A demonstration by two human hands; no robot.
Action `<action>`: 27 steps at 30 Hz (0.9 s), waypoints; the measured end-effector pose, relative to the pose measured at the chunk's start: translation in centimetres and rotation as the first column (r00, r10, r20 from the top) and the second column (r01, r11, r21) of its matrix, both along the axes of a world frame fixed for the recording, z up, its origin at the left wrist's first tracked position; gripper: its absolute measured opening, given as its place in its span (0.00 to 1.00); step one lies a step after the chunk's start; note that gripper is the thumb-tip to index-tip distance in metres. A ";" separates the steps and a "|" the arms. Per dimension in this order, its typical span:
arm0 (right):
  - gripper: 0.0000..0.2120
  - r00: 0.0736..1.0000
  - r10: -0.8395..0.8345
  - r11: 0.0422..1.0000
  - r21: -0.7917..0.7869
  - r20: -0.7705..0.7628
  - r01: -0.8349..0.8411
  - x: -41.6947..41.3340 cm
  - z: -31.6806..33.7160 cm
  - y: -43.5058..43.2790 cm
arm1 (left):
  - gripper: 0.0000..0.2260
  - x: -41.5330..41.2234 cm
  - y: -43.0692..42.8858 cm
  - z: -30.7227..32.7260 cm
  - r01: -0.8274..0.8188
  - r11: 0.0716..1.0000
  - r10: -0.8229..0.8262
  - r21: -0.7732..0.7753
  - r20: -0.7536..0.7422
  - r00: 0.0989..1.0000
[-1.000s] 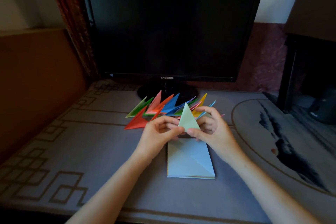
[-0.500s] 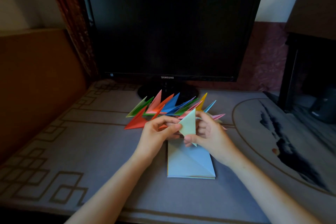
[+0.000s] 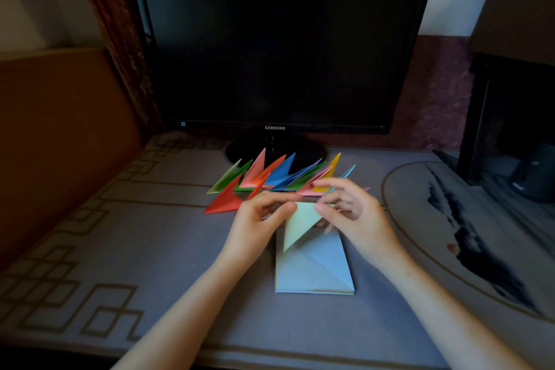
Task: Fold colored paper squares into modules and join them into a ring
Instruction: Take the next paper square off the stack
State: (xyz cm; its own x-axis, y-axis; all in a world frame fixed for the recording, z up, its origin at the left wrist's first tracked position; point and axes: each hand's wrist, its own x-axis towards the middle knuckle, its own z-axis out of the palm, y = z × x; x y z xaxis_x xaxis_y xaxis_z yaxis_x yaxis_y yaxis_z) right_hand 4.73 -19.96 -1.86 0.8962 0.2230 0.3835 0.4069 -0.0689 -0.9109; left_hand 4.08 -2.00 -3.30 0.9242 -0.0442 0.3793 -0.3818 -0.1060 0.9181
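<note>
A pale green folded paper triangle (image 3: 298, 224) hangs point-down between my hands, above a stack of paper squares (image 3: 313, 272) whose top sheet is light blue with a diagonal crease. My left hand (image 3: 258, 224) pinches the triangle's upper left corner between thumb and fingers. My right hand (image 3: 351, 213) pinches its upper right corner, other fingers spread and blurred. Behind the hands, several folded pointed modules (image 3: 270, 179) in green, pink, orange, blue, yellow and red lie in an overlapping row on the table.
A dark monitor (image 3: 279, 45) stands on its round base (image 3: 273, 152) just behind the modules. The table cloth (image 3: 120, 249) is grey with a line pattern. A wooden panel (image 3: 60, 135) borders the left, dark furniture (image 3: 510, 84) the right.
The pale green triangle pointed up a second ago; it has been turned over between both hands and now points down. My right-hand fingers have spread.
</note>
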 end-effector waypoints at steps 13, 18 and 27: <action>0.06 0.992 -0.084 0.985 0.141 -0.092 0.096 0.9 -0.7 0.2 | 0.14 0.3 0.2 -0.1 -0.053 0.998 0.052 -0.017 -0.073 0.996; 0.04 0.983 -0.087 0.976 0.185 -0.162 0.117 0.9 -0.9 0.1 | 0.15 0.2 0.5 -0.5 -0.069 0.986 0.053 0.154 0.107 0.993; 0.07 0.987 -0.161 0.982 -0.100 -0.020 0.158 1.3 -1.8 -0.3 | 0.08 1.3 1.8 -1.5 -0.420 0.843 0.303 0.336 0.349 0.887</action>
State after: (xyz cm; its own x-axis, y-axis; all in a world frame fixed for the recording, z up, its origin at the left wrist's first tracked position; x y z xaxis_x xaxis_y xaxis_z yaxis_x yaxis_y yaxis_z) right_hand 6.06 -20.23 -3.66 0.9333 0.1117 0.3413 0.3582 -0.2198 -0.9074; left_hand 5.42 -0.21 -4.77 0.7653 0.0744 0.6394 -0.4705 -0.6132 0.6345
